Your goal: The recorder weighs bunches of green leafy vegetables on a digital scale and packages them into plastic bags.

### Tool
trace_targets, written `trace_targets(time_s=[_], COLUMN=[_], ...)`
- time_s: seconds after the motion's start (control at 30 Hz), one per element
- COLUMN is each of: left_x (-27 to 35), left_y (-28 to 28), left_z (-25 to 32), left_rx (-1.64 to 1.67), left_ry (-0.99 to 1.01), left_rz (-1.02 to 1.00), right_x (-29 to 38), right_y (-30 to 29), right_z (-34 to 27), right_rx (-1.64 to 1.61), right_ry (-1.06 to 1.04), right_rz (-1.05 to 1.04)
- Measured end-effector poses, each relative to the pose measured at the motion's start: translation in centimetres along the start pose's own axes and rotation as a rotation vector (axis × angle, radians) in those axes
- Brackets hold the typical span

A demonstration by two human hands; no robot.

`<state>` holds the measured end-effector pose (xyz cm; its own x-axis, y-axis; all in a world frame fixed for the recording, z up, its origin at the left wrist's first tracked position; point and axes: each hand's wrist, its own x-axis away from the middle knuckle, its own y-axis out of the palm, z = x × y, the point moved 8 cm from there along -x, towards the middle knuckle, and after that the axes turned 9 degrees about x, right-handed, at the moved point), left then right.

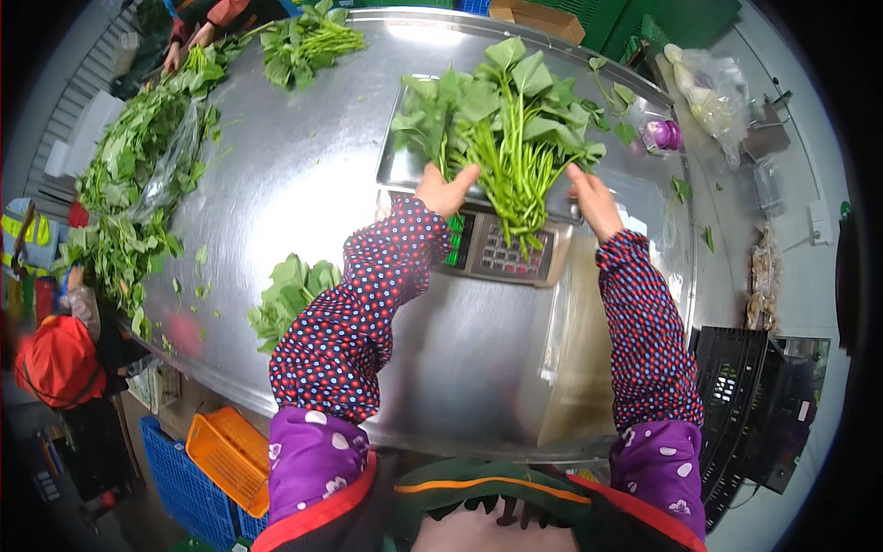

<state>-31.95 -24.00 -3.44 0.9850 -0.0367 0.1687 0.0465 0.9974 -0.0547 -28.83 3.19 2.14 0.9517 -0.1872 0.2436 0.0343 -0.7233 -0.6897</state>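
Note:
A bunch of leafy greens point(514, 152) with long green stems lies on the metal pan of a digital scale point(514, 252). Its stem ends hang over the keypad. My left hand point(447, 192) is at the bunch's left side, thumb spread, by some stems and leaves; whether it grips them is hidden. On the other side, my right hand point(594, 201) is beside the stems and lower leaves, fingers apart, with nothing visible held. A smaller bunch of greens point(293, 297) rests on the steel table point(441, 372), partly behind my left sleeve.
A long heap of greens point(127, 165) with clear plastic lines the table's left side, where other people's hands point(172, 55) work. Another bunch point(310, 45) lies at the far edge. Packed purple onions point(662, 134) and plastic bags point(576, 359) are at right. An orange crate point(231, 455) stands below left.

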Motion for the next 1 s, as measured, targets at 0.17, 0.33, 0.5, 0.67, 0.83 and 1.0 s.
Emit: trace_targets(time_s=[0.17,0.33,0.5,0.67,0.83,1.0], left_x=[-2.5,4.4,24.6,39.2,41.1,39.7], left_y=[4.9,4.2,3.4,7.3,5.6,2.1], left_z=[2.5,3.3,-4.6,-16.4,-15.3,-15.6], left_rx=[0.058,0.755,0.851,1.343,0.939,0.738], left_ry=[-0.058,-0.010,-0.528,-1.071,-1.133,-0.651], left_rz=[0.025,0.011,-0.092,-0.055,0.026,0.148], right_x=[-4.1,5.7,23.4,34.1,35.2,35.5], right_y=[7.8,6.9,10.6,16.9,16.4,16.6], right_z=[-3.5,-5.2,4.8,12.7,13.7,13.9], right_rx=[-0.204,-0.763,-1.355,-1.087,-0.797,-0.815], right_ry=[-0.229,-0.290,0.291,0.530,0.368,0.459], right_rz=[-0.002,0.028,-0.230,-0.219,-0.356,-0.249])
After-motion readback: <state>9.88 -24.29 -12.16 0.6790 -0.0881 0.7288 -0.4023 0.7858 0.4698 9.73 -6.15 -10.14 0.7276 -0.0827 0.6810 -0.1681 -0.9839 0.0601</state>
